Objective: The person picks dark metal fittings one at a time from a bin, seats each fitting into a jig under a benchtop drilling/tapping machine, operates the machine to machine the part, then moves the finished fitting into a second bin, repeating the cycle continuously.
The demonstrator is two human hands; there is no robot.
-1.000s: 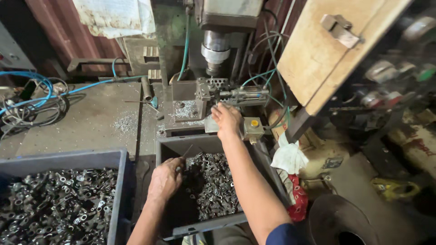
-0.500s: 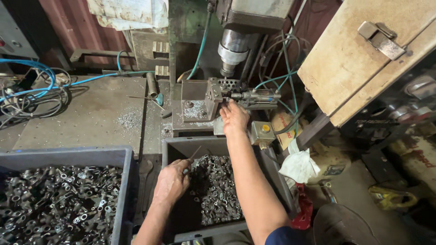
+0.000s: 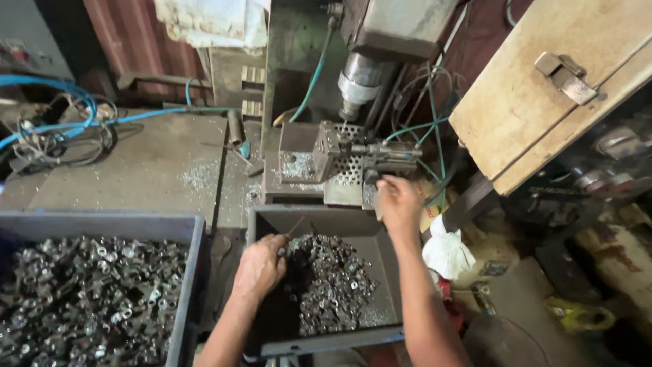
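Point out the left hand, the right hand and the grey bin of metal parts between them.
left hand (image 3: 260, 266): head view, back of the hand.
right hand (image 3: 399, 202): head view, back of the hand.
grey bin (image 3: 326, 342): head view, near rim.

Dull silver-grey small metal parts (image 3: 329, 285) lie heaped in a dark grey plastic bin (image 3: 319, 343); a second grey plastic bin (image 3: 185, 272) holds the same shiny grey. The machine's perforated steel plate (image 3: 346, 153) shows a regular dot pattern. Bright blue hoses (image 3: 61, 85) and teal thin cables (image 3: 316, 71) cross the drab bench. A white crumpled rag (image 3: 448, 251) sits by the pale tan wooden board (image 3: 523, 95).
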